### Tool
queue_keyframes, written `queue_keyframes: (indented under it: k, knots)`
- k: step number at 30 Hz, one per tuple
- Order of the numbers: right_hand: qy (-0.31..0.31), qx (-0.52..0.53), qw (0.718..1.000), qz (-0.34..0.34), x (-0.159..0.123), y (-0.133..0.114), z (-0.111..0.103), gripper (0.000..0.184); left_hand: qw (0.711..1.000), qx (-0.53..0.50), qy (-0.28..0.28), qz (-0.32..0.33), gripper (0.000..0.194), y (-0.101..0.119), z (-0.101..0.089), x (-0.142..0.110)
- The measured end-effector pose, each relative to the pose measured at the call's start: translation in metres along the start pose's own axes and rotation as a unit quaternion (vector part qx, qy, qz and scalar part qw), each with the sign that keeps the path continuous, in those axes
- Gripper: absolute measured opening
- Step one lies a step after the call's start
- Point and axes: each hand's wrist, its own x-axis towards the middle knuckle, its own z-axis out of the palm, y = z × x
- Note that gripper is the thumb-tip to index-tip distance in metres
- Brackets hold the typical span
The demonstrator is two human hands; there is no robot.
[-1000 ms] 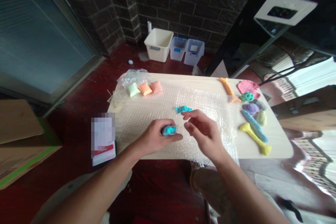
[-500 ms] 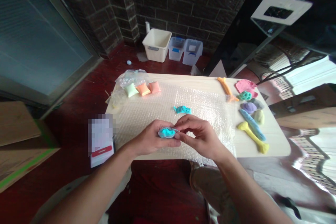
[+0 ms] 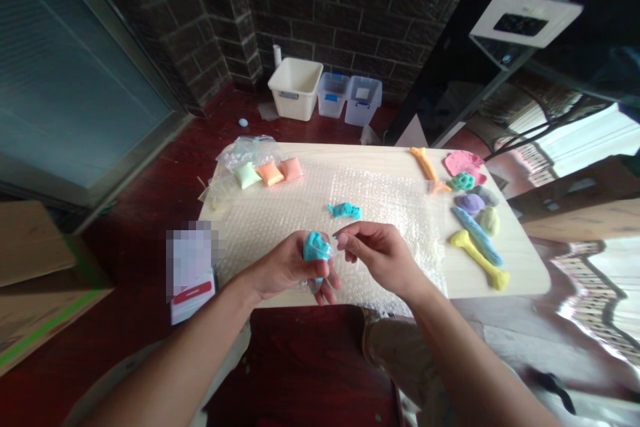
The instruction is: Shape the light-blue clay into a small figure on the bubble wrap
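Note:
My left hand point(image 3: 295, 265) is wrapped around a small clear plastic bag of turquoise modelling clay point(image 3: 316, 248), tilted so its opening faces my other hand. Just right of the bag, my right hand point(image 3: 373, 247) is pinched, thumb against forefinger; whatever sits between the fingertips is too small to make out. A lumpy piece of turquoise clay point(image 3: 346, 210) lies beyond the hands on the bubble wrap point(image 3: 385, 197), which is spread over the pale table point(image 3: 525, 267).
Sealed packets of green, orange point(image 3: 270, 174) and pink clay lie at the far left beside crumpled plastic bags point(image 3: 250, 150). Along the right are a yellow bone-shaped clay piece point(image 3: 480, 260), a blue clay roll point(image 3: 477, 235) and several other coloured lumps. Bins point(image 3: 295, 90) stand on the floor behind.
My left hand has turned the bag more upright, showing more turquoise clay. My right fingers, formerly at the bag's edge, have drawn slightly away to the right. The view has shifted slightly.

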Motion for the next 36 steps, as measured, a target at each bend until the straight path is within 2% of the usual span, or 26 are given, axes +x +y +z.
queue_keyframes:
  k: [4, 6, 10, 14, 20, 25, 27, 29, 32, 34, 36]
  knots:
    - [0.118, -0.057, 0.991, 0.022, 0.009, 0.009, -0.012, 0.033, 0.999, 0.002, 0.029, 0.028, 0.059, 0.006, 0.001, 0.000]
    - [0.153, -0.079, 0.985, 0.020, 0.015, 0.014, -0.020, 0.029, 0.998, 0.008, 0.046, 0.039, 0.059, 0.010, 0.000, -0.001]
    - [0.188, -0.106, 0.976, 0.017, 0.031, 0.020, -0.028, 0.024, 0.996, 0.011, 0.075, 0.057, 0.059, 0.017, -0.001, -0.001]
    - [0.209, -0.116, 0.971, 0.005, 0.043, 0.015, -0.025, 0.024, 0.993, 0.009, 0.089, 0.070, 0.059, 0.021, -0.001, -0.002]
    - [0.268, -0.105, 0.955, -0.071, 0.050, 0.000, -0.024, 0.022, 0.992, 0.005, 0.090, 0.083, 0.058, 0.025, -0.004, -0.007]
    - [0.253, -0.142, 0.956, -0.051, 0.053, 0.005, -0.026, 0.030, 0.992, 0.000, 0.092, 0.082, 0.056, 0.027, -0.007, -0.011]
    - [0.235, -0.193, 0.951, -0.059, 0.053, 0.009, -0.027, 0.030, 0.992, 0.000, 0.097, 0.084, 0.056, 0.027, -0.007, -0.010]
    - [0.195, -0.289, 0.933, -0.089, 0.052, 0.011, -0.027, 0.026, 0.989, 0.000, 0.114, 0.093, 0.056, 0.027, -0.006, -0.007]
    - [0.124, -0.423, 0.886, -0.141, 0.050, 0.014, -0.029, 0.028, 0.985, -0.001, 0.135, 0.103, 0.055, 0.027, -0.006, -0.004]
    - [0.110, -0.456, 0.869, -0.156, 0.050, 0.016, -0.031, 0.032, 0.985, -0.004, 0.140, 0.103, 0.053, 0.027, -0.006, -0.004]
    - [0.124, -0.470, 0.861, -0.152, 0.050, 0.017, -0.033, 0.031, 0.985, -0.006, 0.143, 0.099, 0.052, 0.027, -0.007, -0.004]
